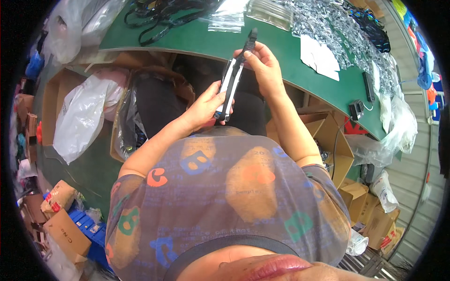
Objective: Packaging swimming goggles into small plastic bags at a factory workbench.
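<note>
Both hands occupied with one black strap bundle with white strips along it, held at a slant above the lap, just in front of the edge of the green table. Left hand is closed around the lower part of the bundle; some of its fingers are hidden behind. Right hand grips the upper part, thumb on the front face, just below a black buckle that points toward the table. On the table: black straps at far left, flat clear bags ahead of the hands, white cards to the right, and beyond these a broad heap of small clear pieces, too fine to identify. A small black device sits near the right edge. Left of the legs, a white plastic bag lies over a cardboard box
</note>
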`<state>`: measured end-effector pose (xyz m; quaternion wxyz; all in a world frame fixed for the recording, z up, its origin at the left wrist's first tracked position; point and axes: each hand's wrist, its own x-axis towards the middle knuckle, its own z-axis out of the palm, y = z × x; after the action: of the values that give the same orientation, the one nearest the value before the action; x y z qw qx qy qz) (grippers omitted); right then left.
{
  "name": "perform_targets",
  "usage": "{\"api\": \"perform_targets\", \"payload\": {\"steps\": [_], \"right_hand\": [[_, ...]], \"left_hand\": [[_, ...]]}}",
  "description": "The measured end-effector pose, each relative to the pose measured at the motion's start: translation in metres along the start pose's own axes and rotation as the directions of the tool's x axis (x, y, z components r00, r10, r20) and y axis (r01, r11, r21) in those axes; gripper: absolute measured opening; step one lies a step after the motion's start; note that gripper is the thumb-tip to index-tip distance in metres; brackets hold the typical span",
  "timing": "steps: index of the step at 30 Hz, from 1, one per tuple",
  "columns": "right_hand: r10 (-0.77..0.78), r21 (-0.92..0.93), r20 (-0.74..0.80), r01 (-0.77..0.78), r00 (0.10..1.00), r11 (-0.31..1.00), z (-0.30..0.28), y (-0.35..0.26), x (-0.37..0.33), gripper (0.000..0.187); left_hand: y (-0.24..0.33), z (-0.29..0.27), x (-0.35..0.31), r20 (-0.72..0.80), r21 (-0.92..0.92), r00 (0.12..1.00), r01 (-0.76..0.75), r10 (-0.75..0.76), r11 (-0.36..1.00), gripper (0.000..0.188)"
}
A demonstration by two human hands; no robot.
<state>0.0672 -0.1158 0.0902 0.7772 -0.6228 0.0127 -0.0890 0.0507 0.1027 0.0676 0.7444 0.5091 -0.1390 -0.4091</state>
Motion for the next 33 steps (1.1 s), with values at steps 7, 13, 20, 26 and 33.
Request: {"api": "perform_targets", "payload": {"steps": [7, 13, 20, 26, 33], "right_hand": [[-0.576, -0.786, 0.383, 0.582, 0.722, 0.207, 0.006, -0.007, -0.023, 0.027], [-0.265, -0.49, 0.854, 0.863, 0.448, -0.122, -0.018, -0.039, -0.038, 0.035], [0.052, -0.354, 0.928, 0.918, 0.368, -0.179, -0.013, -0.054, -0.04, 0.039], [0.103, -0.518, 0.855, 0.841, 0.508, 0.154, -0.016, -0.047, -0.036, 0.047], [0.081, -0.581, 0.81, 0.776, 0.581, 0.246, 0.007, -0.022, -0.058, 0.07]], "left_hand": [[0.014, 0.011, -0.005, 0.015, -0.058, 0.979, 0.205, -0.204, 0.977, 0.035], [0.025, -0.015, -0.01, 0.271, -0.397, 0.867, 0.497, -0.419, 0.772, 0.032], [0.036, -0.012, -0.014, 0.31, -0.415, 0.862, 0.503, -0.402, 0.758, 0.066], [0.028, -0.017, -0.016, 0.205, -0.234, 0.857, 0.511, -0.472, 0.827, 0.039], [0.014, -0.025, -0.008, 0.351, -0.253, 0.75, 0.652, -0.56, 0.715, 0.034]]}}
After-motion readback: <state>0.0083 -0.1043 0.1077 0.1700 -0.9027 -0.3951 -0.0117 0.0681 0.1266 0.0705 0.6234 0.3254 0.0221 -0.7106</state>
